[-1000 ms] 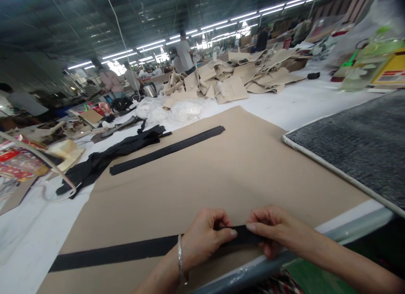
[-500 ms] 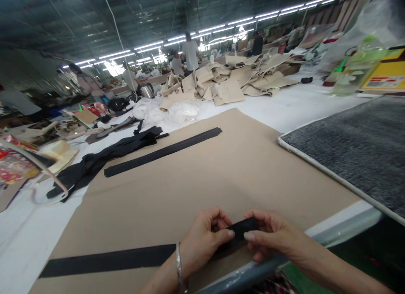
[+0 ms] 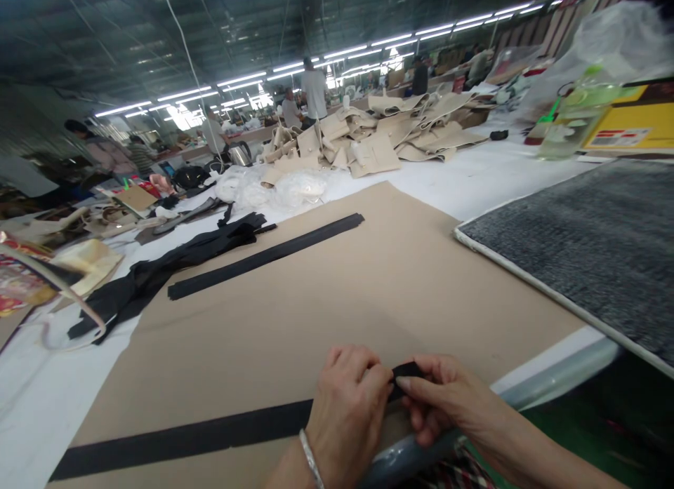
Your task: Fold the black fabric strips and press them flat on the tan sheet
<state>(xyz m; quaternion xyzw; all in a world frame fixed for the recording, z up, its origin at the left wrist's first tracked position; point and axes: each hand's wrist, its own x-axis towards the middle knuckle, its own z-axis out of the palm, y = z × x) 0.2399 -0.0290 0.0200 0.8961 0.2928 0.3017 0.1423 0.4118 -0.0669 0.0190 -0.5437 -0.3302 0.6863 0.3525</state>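
A long black fabric strip (image 3: 194, 433) lies across the near part of the brown sheet (image 3: 316, 299). Its right end is lifted between my hands by the table's front edge. My right hand (image 3: 439, 391) pinches that end between thumb and fingers. Curled over the strip just to the left is my left hand (image 3: 350, 398), closed, with its fingertips hidden. It wears a silver bracelet (image 3: 312, 461) at the wrist. Farther back on the sheet rests a stack of black strips (image 3: 268, 256), and beside it a crumpled black fabric heap (image 3: 173, 264).
A dark grey textured board (image 3: 579, 243) with a pale edge lies at right. Behind stand a clear bottle (image 3: 571, 117) and a yellow box (image 3: 621, 124). Beige cut pieces (image 3: 373, 135) are piled at the back. A pale cable (image 3: 57, 282) loops at left. Several people work in the background.
My left hand has turned over, its back now facing up, with the thumb hidden. Less of the lifted strip end shows between my hands. The right hand keeps its pinch. The view has shifted slightly.
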